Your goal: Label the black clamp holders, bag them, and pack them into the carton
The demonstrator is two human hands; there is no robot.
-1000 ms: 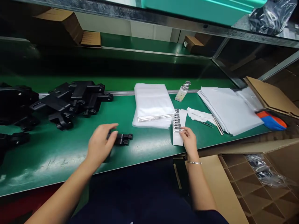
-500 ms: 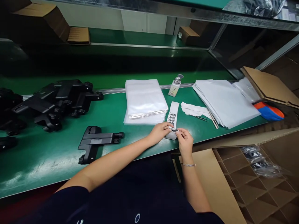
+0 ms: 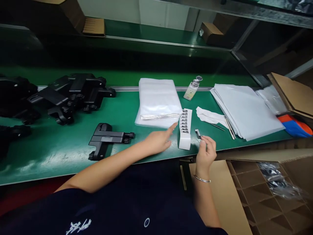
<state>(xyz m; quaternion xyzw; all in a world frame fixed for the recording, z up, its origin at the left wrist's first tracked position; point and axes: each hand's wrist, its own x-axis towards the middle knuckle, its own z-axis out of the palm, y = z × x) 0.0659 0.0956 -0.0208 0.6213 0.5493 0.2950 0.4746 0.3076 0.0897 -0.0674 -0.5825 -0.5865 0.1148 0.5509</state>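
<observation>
Between the thumb and fingers of my right hand (image 3: 206, 150) is a small black-and-white label (image 3: 198, 133), held up over the bench edge. My left hand (image 3: 158, 140) holds nothing; its index finger stretches toward the label strip (image 3: 185, 140), the other fingers partly curled. Rows of black-and-white labels cover the strip's upper part, while its near end is plain white. A black plastic bracket (image 3: 105, 139) with knobs lies left of my left hand. Behind that hand sits a stack of clear plastic bags (image 3: 158, 98).
More black brackets (image 3: 83, 91) lie piled at the left. Behind the strip stands a pump bottle (image 3: 191, 90). To the right are tweezers (image 3: 217, 126), white sheets (image 3: 246, 111) and a blue-orange item (image 3: 295, 125). A divided carton (image 3: 259, 192) is below the bench's right edge.
My hands have drawn apart. The right hand has moved right with a label off the strip, and the left has let go and moved left. The view has shifted slightly.
</observation>
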